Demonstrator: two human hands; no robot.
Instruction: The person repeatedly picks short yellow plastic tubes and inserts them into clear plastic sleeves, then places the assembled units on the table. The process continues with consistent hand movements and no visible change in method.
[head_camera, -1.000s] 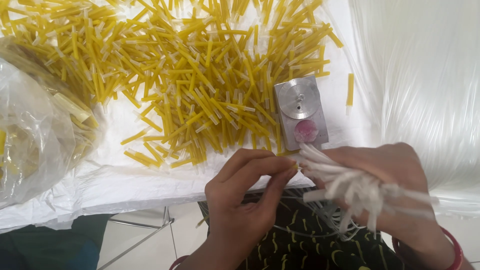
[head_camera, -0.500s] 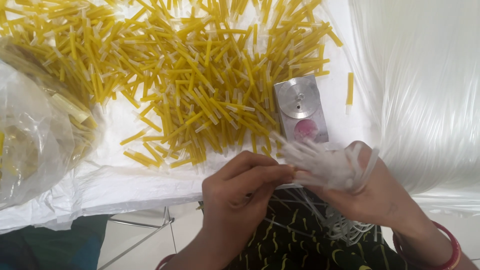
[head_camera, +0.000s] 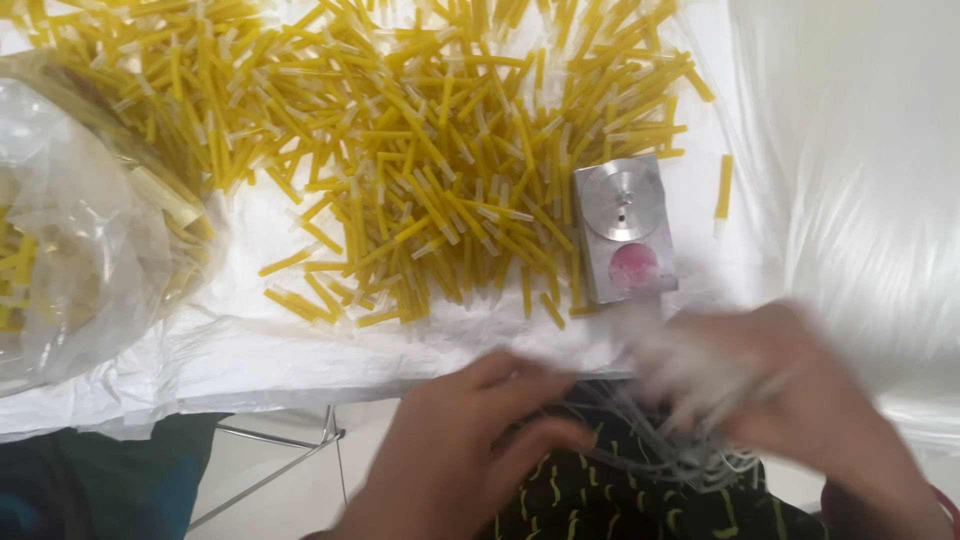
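Fingers (head_camera: 545, 435) of the left hand (head_camera: 470, 450): curled loosely inward just below the desk's near edge, tips touching the thin white strands; motion blur hides whether they pinch any, so the closure cannot be told. Right hand (head_camera: 800, 400): also blurred, wrapped around a bundle of thin white strands (head_camera: 680, 430), which spills loose from under it and hangs over the dark patterned cloth (head_camera: 640, 500) on the person's lap. Bundle, judged: very light, limp, slippery and quick to tangle or fan out; best taken around its gathered middle with the whole hand, single strands picked near an end with fingertip and thumb. Small grey metal block (head_camera: 625, 228): on the desk near its near edge, just beyond the right hand, with a round silver disc on top and a pink patch below it. Yellow sleeved pieces (head_camera: 420, 150): short, stiff-looking sticks with clear tips, heaped across the middle and far part of the desk; one lies apart, right of the block. White plastic sheet (head_camera: 300, 350): covers the desk (head_camera: 850, 200), crumpled at the near edge. Clear plastic bag (head_camera: 80, 240): at the left edge, holding more yellow pieces.
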